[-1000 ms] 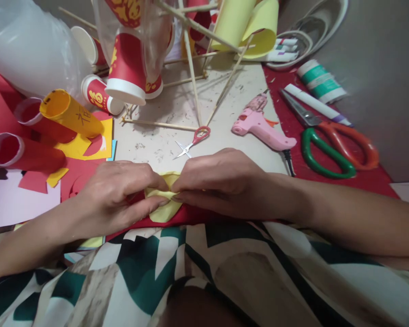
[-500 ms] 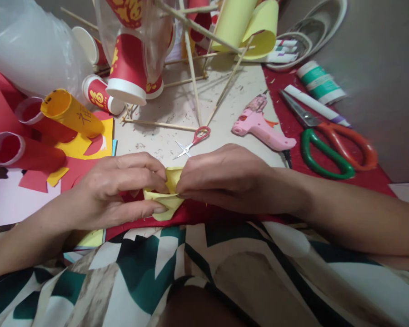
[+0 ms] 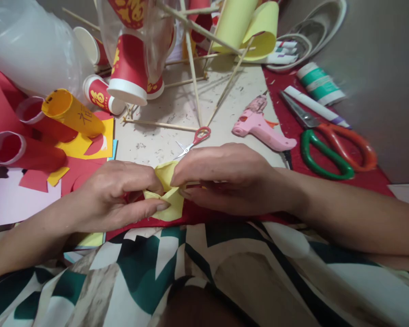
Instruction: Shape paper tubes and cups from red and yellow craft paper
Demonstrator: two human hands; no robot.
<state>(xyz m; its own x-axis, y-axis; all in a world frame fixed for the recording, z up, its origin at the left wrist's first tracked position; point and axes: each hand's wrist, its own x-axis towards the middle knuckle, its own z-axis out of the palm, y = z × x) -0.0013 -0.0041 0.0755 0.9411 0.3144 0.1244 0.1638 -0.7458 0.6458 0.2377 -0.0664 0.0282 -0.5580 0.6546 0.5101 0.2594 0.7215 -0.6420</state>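
A small piece of yellow paper (image 3: 167, 190) is pinched between both my hands at the near edge of the table. My left hand (image 3: 117, 193) grips its left side with fingers curled and thumb underneath. My right hand (image 3: 225, 177) pinches its right side from above. The paper is folded, with one flap standing up between my fingertips. It lies over a red paper sheet (image 3: 197, 213) at the table's edge. Most of the yellow piece is hidden under my fingers.
Small red-handled scissors (image 3: 195, 141) lie just beyond my hands. A pink glue gun (image 3: 261, 127) and large green-and-orange scissors (image 3: 330, 145) lie to the right. Red paper cups (image 3: 127, 72), a skewer frame (image 3: 194, 68), and yellow (image 3: 71, 113) and red paper tubes (image 3: 23, 152) crowd the back and left.
The yellow paper's upper flap has been lifted and folded upward between my fingertips. Both hands stayed in place, with my fingers shifting slightly.
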